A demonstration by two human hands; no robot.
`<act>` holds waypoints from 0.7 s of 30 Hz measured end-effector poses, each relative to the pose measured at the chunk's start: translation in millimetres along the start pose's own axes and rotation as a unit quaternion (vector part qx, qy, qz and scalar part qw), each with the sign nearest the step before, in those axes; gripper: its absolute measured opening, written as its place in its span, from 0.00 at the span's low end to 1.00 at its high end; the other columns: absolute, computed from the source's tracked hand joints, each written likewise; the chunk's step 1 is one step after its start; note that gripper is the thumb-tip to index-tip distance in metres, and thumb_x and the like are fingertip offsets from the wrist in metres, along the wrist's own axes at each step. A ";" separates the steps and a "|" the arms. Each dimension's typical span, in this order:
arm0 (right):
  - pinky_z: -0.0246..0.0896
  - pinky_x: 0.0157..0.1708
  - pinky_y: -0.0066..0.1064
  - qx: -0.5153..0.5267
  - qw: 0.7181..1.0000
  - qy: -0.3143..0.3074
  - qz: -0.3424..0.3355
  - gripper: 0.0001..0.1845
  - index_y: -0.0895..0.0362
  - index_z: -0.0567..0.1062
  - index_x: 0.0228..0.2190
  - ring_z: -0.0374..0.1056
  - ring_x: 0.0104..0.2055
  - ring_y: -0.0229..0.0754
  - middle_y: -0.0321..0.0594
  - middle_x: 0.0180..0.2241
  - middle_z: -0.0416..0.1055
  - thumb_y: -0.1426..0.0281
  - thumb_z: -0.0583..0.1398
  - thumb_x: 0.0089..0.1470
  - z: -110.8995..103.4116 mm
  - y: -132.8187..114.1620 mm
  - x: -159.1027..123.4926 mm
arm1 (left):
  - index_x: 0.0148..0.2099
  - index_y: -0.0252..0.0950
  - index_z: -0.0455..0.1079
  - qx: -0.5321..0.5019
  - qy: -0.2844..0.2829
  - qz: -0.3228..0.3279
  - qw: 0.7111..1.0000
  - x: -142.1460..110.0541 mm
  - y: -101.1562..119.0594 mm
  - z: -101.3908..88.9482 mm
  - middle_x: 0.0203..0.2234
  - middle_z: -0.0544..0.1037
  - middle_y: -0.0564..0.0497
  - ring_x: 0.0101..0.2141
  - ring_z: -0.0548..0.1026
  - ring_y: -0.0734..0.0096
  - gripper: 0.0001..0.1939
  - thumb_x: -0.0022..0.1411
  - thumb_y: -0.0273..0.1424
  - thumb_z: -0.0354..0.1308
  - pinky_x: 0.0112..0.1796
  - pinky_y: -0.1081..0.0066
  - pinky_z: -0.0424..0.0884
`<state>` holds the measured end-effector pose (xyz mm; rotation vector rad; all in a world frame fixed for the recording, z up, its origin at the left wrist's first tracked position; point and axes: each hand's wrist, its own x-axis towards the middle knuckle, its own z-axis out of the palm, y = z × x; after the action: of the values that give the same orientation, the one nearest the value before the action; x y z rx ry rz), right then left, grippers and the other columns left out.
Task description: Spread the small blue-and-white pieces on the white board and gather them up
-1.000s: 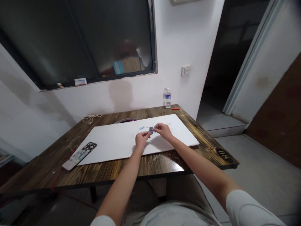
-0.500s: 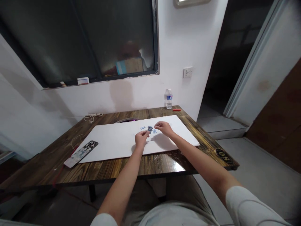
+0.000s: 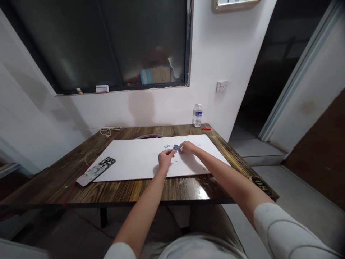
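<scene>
My left hand pinches a small dark blue card with pale markings, held just above the white board. My right hand is beside it, its thumb and fingers closed together close to the card's right edge. Whatever those fingertips grip is too small to make out. Below them shows a small blue-and-white striped piece, partly covered by the fingers. Another blue-and-white piece lies flat on the board, left of the card.
A patterned phone rests at the board's left corner. Toward the back stand a water bottle and, next to it, a red pen-like stick. White cable lies at the back left of the wooden table.
My right hand has come down and closer to the card and the striped piece beside it. My left hand still holds the card. The whole view has shifted slightly.
</scene>
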<state>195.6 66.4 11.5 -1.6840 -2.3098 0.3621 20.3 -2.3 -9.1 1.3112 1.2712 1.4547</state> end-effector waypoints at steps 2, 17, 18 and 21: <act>0.62 0.37 0.27 -0.042 0.998 -0.035 0.008 0.22 0.51 0.81 0.43 0.73 0.41 0.45 0.40 0.39 0.78 0.68 0.70 0.43 0.3 -2.2 3.5 | 0.32 0.34 0.80 0.000 0.001 -0.002 1.000 -0.2 -1.1 0.2 0.21 0.79 0.50 0.24 0.75 0.70 0.15 0.45 0.39 0.68 0.28 0.72 0.68; 0.60 0.34 0.25 0.129 0.984 0.094 -0.077 0.03 0.57 0.81 0.29 0.70 0.33 0.38 0.37 0.31 0.79 0.73 0.65 0.49 -5.4 -3.0 -14.7 | 0.34 0.33 0.80 0.014 0.008 -0.011 1.000 -0.2 -3.3 -1.8 0.21 0.79 0.49 0.24 0.74 0.71 0.17 0.46 0.41 0.68 0.25 0.75 0.66; 0.59 0.33 0.25 0.156 0.979 0.109 -0.075 0.02 0.57 0.81 0.28 0.69 0.31 0.37 0.36 0.30 0.78 0.72 0.65 0.49 -6.8 -2.9 -17.0 | 0.35 0.33 0.80 0.016 0.011 -0.018 1.000 -0.2 -3.7 -2.3 0.21 0.78 0.49 0.24 0.74 0.70 0.18 0.46 0.41 0.68 0.24 0.75 0.65; 0.56 0.30 0.25 0.225 0.962 0.139 -0.068 0.05 0.57 0.80 0.27 0.66 0.28 0.36 0.35 0.26 0.76 0.69 0.65 0.49 -11.3 -3.2 -23.8 | 0.38 0.33 0.80 0.015 0.024 -0.043 0.999 -0.1 -4.1 -3.4 0.21 0.78 0.49 0.24 0.74 0.71 0.19 0.47 0.41 0.68 0.21 0.76 0.64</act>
<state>203.7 43.3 21.7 -1.2592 -1.9406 0.5358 16.7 -2.2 -13.0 1.2331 1.3697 1.4204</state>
